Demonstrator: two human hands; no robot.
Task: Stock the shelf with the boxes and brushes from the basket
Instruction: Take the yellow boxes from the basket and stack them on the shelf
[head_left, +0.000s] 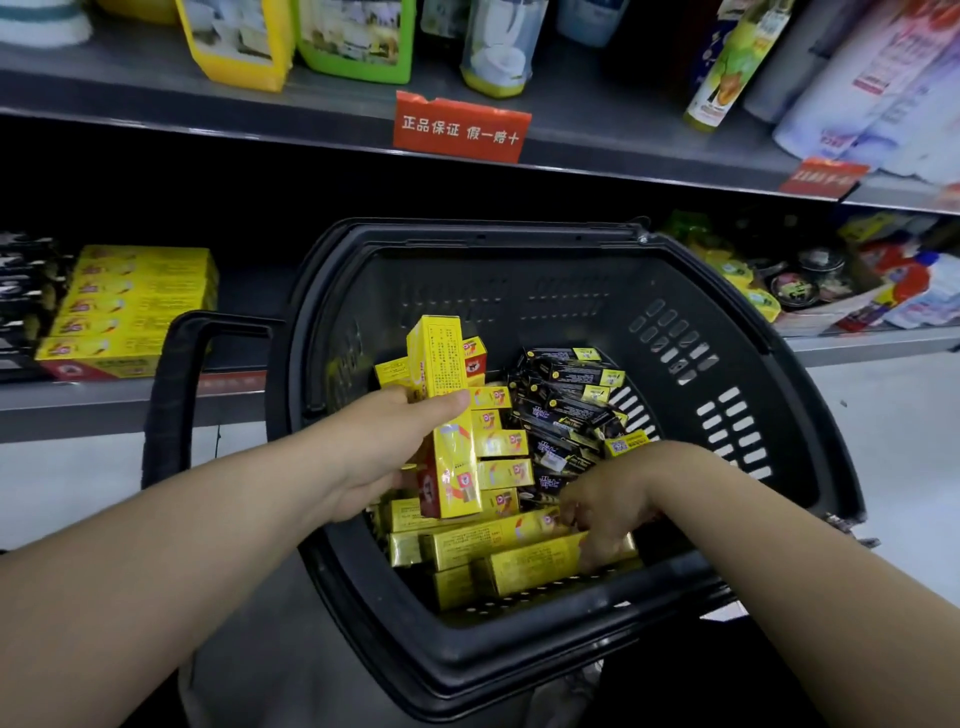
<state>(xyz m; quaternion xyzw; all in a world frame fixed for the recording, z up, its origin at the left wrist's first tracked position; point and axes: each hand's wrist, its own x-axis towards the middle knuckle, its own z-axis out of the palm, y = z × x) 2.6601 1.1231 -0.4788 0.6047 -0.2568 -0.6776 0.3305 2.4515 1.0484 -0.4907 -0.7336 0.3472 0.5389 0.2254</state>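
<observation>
A black plastic basket (727, 332) stands in front of the shelf. It holds several yellow boxes (530, 564) at the near side and several black brush packs (571, 410) behind them. My left hand (384, 452) grips a small upright stack of yellow boxes (447, 415) above the basket's left part. Low in the basket, my right hand (608, 506) has its fingers curled round a yellow box lying there. Matching yellow boxes (135, 306) are stacked on the lower shelf at the left.
The basket's handle (176, 395) sticks out to the left. The upper shelf (208, 104) carries bottles and packs, with a red price label (460, 127) on its edge. Mixed goods (810, 280) fill the lower shelf at right. Dark space lies behind the basket.
</observation>
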